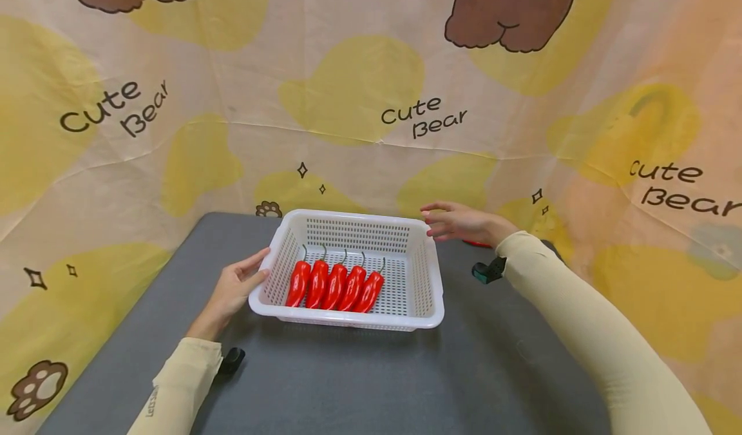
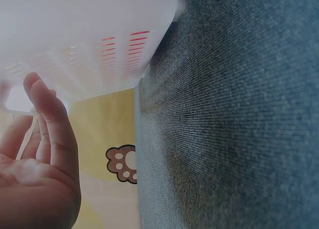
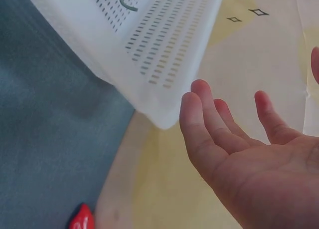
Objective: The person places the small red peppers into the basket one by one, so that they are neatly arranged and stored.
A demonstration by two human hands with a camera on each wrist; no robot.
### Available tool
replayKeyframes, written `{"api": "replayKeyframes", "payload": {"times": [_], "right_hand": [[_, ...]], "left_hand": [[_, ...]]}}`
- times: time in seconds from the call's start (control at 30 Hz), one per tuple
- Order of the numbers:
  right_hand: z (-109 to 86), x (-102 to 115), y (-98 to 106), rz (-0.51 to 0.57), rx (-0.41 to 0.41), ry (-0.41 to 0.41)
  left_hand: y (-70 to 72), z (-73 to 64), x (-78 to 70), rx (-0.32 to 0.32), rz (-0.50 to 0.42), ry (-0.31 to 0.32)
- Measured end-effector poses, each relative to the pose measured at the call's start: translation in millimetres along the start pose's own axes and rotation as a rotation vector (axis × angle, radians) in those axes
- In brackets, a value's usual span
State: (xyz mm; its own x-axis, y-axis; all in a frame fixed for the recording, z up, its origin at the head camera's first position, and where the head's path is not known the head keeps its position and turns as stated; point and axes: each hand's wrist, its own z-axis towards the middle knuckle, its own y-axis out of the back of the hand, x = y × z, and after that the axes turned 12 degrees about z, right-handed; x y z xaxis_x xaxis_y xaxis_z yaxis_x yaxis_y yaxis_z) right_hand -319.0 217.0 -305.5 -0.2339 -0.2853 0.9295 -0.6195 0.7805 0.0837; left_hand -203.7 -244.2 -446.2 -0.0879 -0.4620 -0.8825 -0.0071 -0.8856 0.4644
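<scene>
A white plastic basket with slotted walls stands at the middle of the grey table. Several red chili peppers with green stems lie side by side in its left half. My left hand grips the basket's left rim, thumb on top and fingers at its outer side. Just off the far right corner is my right hand, its fingers spread and slightly bent, holding nothing. In the right wrist view the fingertips are right beside that corner.
Behind the right wrist a red object shows on the table, mostly hidden by the arm. A printed bear cloth hangs along the table's back and sides.
</scene>
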Motion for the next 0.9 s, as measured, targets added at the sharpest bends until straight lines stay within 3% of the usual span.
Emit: {"api": "replayKeyframes", "payload": {"times": [0.23,0.47,0.9], "right_hand": [[-3.5,-6.8,14.8,-0.076,-0.016,0.041],[-5.0,-11.5,20.0,0.002,-0.076,0.022],[-2.7,-31.1,37.2,-0.006,-0.121,0.0]], "left_hand": [[0.9,1.1,1.5,0.003,0.004,0.002],[0.6,0.5,1.2,0.005,0.024,0.006],[1.3,-0.9,2.3,-0.003,0.059,0.008]]}}
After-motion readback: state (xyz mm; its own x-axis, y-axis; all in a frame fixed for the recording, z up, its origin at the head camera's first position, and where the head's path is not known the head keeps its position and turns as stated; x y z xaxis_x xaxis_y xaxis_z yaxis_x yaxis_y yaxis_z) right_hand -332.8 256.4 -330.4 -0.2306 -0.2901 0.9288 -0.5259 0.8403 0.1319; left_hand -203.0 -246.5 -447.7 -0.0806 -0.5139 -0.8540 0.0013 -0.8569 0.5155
